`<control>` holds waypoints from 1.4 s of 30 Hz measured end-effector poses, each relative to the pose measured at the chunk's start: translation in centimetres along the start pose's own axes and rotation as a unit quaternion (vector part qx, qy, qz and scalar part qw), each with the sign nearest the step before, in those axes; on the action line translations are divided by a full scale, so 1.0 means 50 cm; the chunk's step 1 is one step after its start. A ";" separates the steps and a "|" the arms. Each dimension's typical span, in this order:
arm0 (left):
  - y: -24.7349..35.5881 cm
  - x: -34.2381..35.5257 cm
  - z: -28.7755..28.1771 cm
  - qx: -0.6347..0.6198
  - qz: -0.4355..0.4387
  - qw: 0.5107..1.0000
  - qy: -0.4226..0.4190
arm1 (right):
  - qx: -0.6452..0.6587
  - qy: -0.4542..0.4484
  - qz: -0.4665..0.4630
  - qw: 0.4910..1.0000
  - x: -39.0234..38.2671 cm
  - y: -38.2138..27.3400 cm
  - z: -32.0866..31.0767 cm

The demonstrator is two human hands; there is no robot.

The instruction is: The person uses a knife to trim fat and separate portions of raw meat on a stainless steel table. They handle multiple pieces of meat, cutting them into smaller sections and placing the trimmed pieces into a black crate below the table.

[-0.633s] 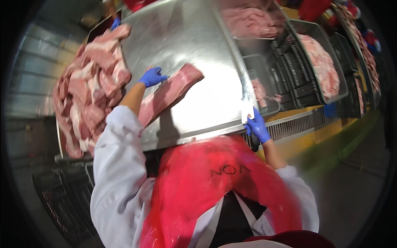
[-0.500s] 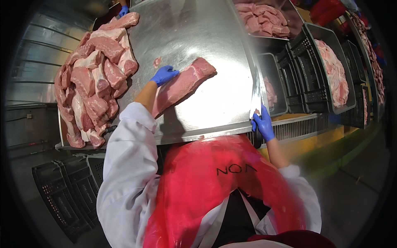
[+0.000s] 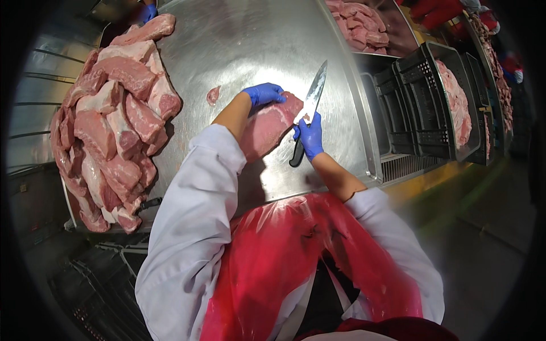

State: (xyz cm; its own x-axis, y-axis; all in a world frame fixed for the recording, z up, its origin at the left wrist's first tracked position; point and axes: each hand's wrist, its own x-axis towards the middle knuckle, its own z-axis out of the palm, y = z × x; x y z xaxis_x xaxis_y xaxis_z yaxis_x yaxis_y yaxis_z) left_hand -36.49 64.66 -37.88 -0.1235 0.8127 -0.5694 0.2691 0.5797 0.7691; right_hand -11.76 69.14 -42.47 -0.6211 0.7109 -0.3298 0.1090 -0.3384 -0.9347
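On the steel table [image 3: 227, 62] in front of me lies a pale pink piece of pork loin [image 3: 263, 132]. My left hand [image 3: 264, 94], in a blue glove, grips its far end, with the fingers bent over the edge. A knife [image 3: 316, 92] is held in my blue-gloved right hand [image 3: 310, 136] just right of the meat. Its broad blade points away from me, and the black handle end sticks out below my fist. Blade and meat appear very close; whether they touch, I cannot tell. A small meat scrap [image 3: 213, 95] lies left of my left hand.
A large heap of pork pieces [image 3: 114, 125] covers the table's left side. Beyond the right edge stand a bin of meat [image 3: 358, 25] and black crates [image 3: 421, 96], one holding pale cuts [image 3: 454, 102]. Another person's gloved hand [image 3: 149, 12] shows at the far left.
My right hand has come from the table's right edge to the meat, bringing the knife with its blade raised. My left hand has shifted to the meat's far end, and the meat now lies turned.
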 end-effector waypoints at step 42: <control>0.124 -0.193 -0.050 0.068 0.256 0.959 0.101 | -0.355 -0.230 0.080 0.902 -0.064 -0.237 0.078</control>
State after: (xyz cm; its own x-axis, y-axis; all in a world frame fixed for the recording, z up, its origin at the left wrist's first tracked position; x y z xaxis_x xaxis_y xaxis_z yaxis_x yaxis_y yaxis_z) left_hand -35.99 60.55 -26.88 -0.1216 0.9914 -0.0483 0.4636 0.0998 0.8804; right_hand -14.09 68.48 -29.85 -0.7915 0.3019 -0.5314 0.5951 0.1826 -0.7826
